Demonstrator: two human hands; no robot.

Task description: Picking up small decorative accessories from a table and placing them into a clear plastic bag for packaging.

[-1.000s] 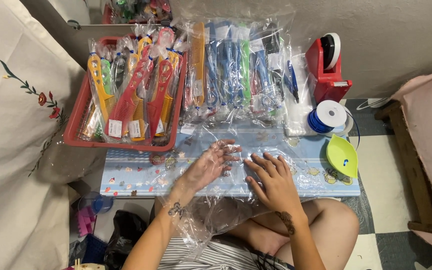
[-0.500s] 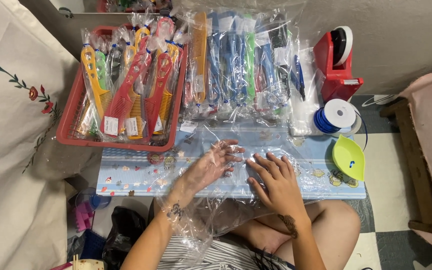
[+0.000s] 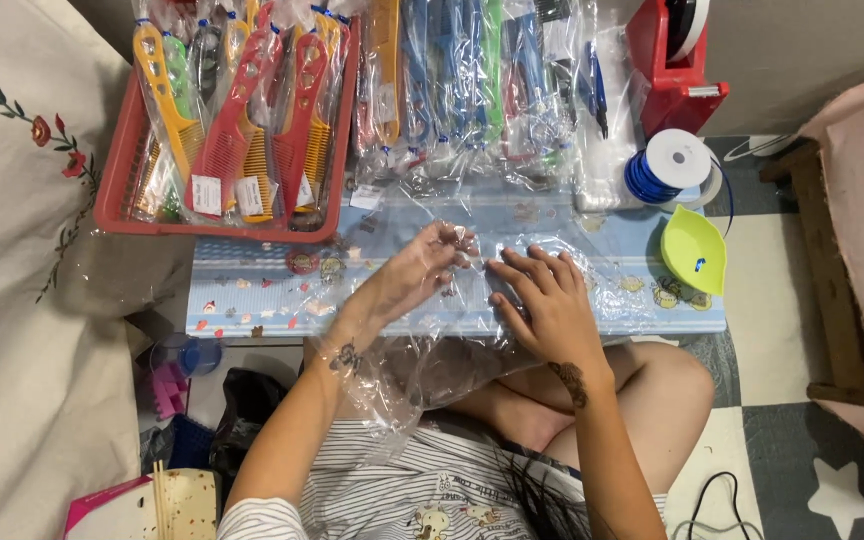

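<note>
Landmark: the low pale-blue patterned surface (image 3: 252,290) across the person's lap.

A clear crinkled plastic bag (image 3: 422,365) lies over its near edge, long axis running from the lap toward the far edge. The left hand (image 3: 417,275) is inside the bag, fingers loosely curled, the film sleeving the wrist. The right hand (image 3: 542,295) lies flat on top of the bag, fingers spread, pressing it to the surface. The hands are close but not touching; the left is the deeper engaged.

At the far-left corner sits a red plastic basket (image 3: 117,200) of bagged yellow, red and green combs with small white rectangular labels at their lower ends. Along the far edge: clear packets of blue and green combs (image 3: 472,90). Far right: red tape dispenser (image 3: 667,60), blue wire spool (image 3: 667,165), lime-green leaf-shaped dish (image 3: 692,250).
</note>
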